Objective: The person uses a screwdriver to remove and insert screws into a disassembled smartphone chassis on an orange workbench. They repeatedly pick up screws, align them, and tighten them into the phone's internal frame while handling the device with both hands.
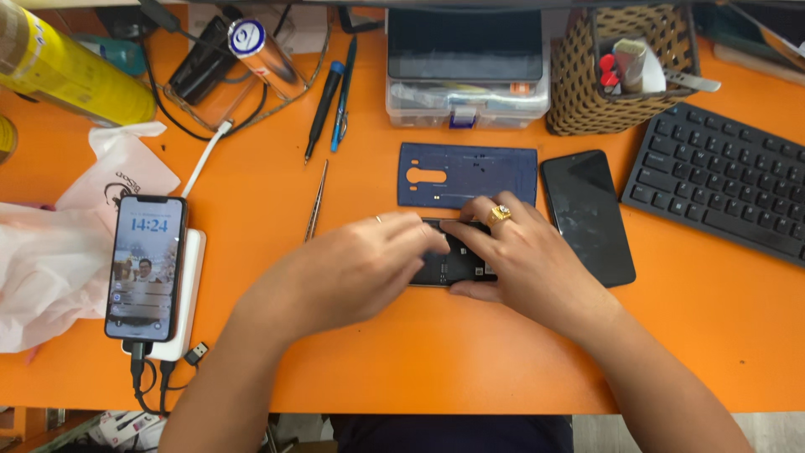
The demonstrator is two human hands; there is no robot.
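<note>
Both hands are down on an opened phone body (pixel 453 264) lying flat on the orange table (pixel 402 361), its dark insides facing up. The left hand (pixel 352 273) curls its fingers over the near-left part of it, fingertips pressing the top edge; the right hand (pixel 524 260), a gold ring on one finger, clamps the other end with thumb beneath and fingers bent on top. Just behind lies a blue back cover (pixel 467 174), and just right of the hand a dark glass panel (pixel 587 216).

Farther back, a clear plastic box (pixel 467 101) holds small parts too blurred to tell, and a woven basket (pixel 616 71) holds a roll of tape and a red-handled tool. Tweezers (pixel 316 201) and two pens (pixel 333 96) lie to the left, near a lit phone (pixel 144 267) resting on a white power bank (pixel 191 294). The keyboard (pixel 721 180) runs off the right edge, and the hands hide most of the phone body.
</note>
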